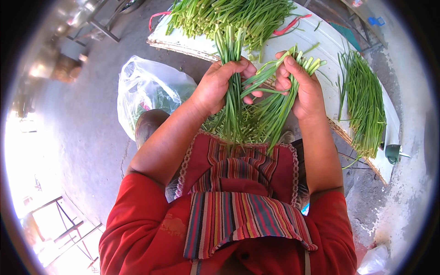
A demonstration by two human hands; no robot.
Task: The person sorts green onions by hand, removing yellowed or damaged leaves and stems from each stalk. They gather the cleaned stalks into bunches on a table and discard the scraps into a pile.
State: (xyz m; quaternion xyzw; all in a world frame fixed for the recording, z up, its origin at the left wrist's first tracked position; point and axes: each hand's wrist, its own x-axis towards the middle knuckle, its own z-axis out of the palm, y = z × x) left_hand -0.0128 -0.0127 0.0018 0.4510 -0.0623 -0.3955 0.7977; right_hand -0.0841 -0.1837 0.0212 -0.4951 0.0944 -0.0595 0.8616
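This looked like an outdoor yard or market work spot: bare concrete floor [87,123] in sunlight, a low white desk [334,59] heaped with green chive stalks [238,16], a stuffed plastic bag [149,89], and metal stands [68,224] nearby.

A large heap of chives [229,16] lies on the far end of the table [330,59], and a smaller heap [364,103] lies on its right side. Between them and the person's apron [238,183], each hand's grip holds a bundle: left hand [220,85], right hand [300,87]. A plastic bag [146,91] sits on the floor to the left.
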